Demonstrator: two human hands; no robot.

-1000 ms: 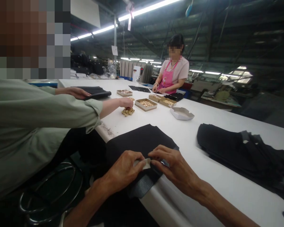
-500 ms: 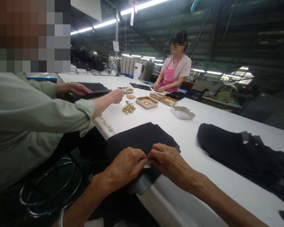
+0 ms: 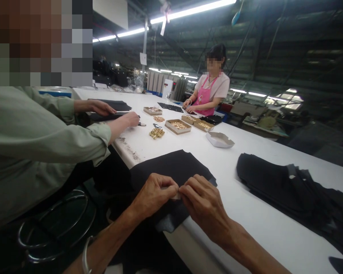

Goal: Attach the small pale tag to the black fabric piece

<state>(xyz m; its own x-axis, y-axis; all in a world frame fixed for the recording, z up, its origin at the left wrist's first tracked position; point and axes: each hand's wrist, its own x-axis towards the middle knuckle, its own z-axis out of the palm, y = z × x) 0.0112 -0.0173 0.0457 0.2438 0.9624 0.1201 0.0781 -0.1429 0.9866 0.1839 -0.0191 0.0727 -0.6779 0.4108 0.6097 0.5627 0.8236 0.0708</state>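
Black cloth (image 3: 171, 167), one flat piece, on the white table (image 3: 227, 171), a corner hanging past the near edge. Left hand (image 3: 156, 194): fingers curled, thumb and fingertips pinched on a pale tab (image 3: 175, 196) at the cloth's edge. Right hand (image 3: 202, 203): close against the left, fingertips pinched on the same tab. Bangle (image 3: 85, 258) on the left wrist. Nearby: stack of black garments (image 3: 277, 182) to the right; tray of gold studs (image 3: 178, 126), loose stud heap (image 3: 156, 133) and white card lid (image 3: 220, 140) farther up the table. Co-worker's green sleeve (image 3: 45, 140) at left, hand on dark cloth (image 3: 111, 106). Risks: a loosened pinch could drop the small tab; the overhanging corner's weight could drag the cloth off the edge; a knock could scatter the studs.
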